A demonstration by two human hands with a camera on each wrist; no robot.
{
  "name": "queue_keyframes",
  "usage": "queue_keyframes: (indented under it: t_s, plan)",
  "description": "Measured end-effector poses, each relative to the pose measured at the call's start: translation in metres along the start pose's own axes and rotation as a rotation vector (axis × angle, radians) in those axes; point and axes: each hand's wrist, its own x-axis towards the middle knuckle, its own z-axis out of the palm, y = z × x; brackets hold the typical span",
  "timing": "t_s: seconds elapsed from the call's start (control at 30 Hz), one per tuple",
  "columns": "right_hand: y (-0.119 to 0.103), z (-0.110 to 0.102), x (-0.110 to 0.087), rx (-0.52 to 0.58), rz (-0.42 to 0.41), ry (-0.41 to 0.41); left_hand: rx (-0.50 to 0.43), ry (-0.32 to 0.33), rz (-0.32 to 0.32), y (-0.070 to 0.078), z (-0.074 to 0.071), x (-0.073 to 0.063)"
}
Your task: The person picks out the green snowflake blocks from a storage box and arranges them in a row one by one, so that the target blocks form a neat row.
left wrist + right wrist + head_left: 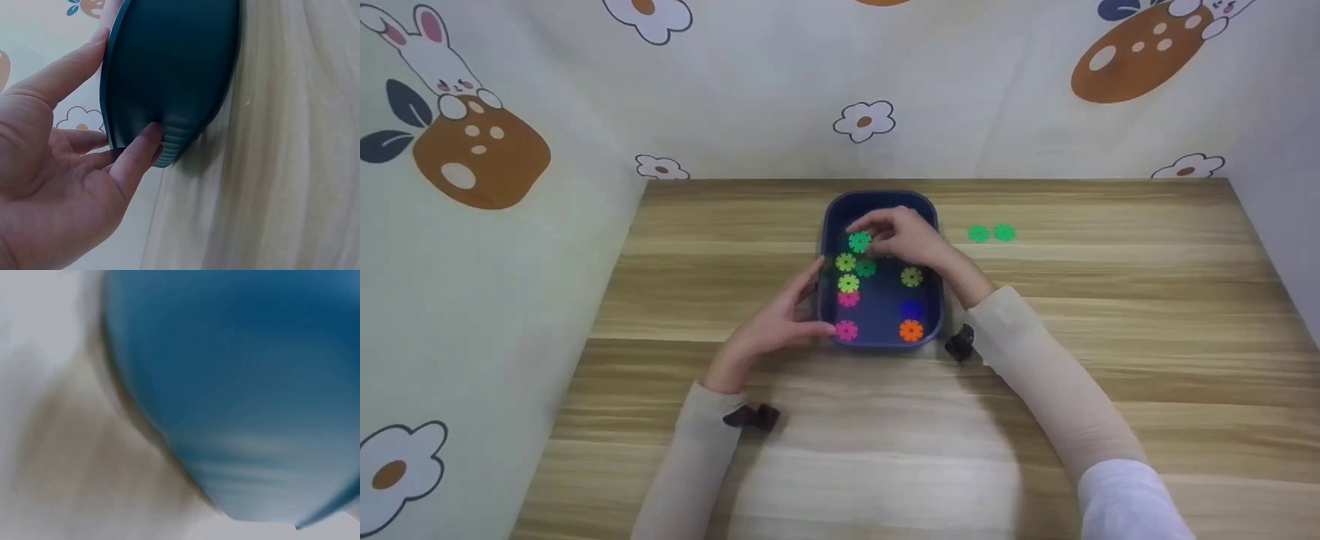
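Observation:
A dark blue tray (pixel 880 344) holds several small notched plastic discs. My left hand (pixel 772 321) grips the tray's left side, its thumb at the near left corner; in the left wrist view its fingers curl against the ribbed end of the tray (pixel 169 73). Over the far part of the tray, my right hand (pixel 906 236) pinches a green disc (pixel 859 241) between thumb and forefinger. Yellow-green discs (pixel 846 262), another green disc (pixel 865 268) and pink discs (pixel 847 331) lie along the left side. The tray's blurred outer wall (pixel 236 394) fills the right wrist view.
Two green discs (pixel 978 233) lie side by side on the wooden table (pixel 1110 300), right of the tray. Inside the tray's right side are a yellow-green disc (pixel 911 277), a blue piece (pixel 912 309) and an orange disc (pixel 911 331). A patterned wall covering (pixel 765 90) stands behind.

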Motion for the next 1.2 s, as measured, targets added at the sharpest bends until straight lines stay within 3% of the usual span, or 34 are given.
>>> queue_keyframes:
  t_s: [0.23,0.6,0.77,1.0,1.2]
  plan:
    - [-0.001,-0.041,-0.013,0.216,0.073,0.151,0.1,0.061,0.062,0.001,-0.004,0.004]
    - [0.021,-0.103,-0.043,0.403,0.148,0.457,0.324,0.05,0.067,-0.005,-0.001,0.004]
    - [0.041,-0.125,-0.061,0.384,0.22,0.532,0.362,0.054,0.058,-0.005,0.001,0.005]
    - [0.067,-0.142,-0.081,0.299,0.332,0.577,0.368,0.042,0.063,-0.004,0.002,0.007]
    - [0.087,-0.146,-0.092,0.093,0.438,0.556,0.376,0.045,0.054,-0.003,0.002,0.007]
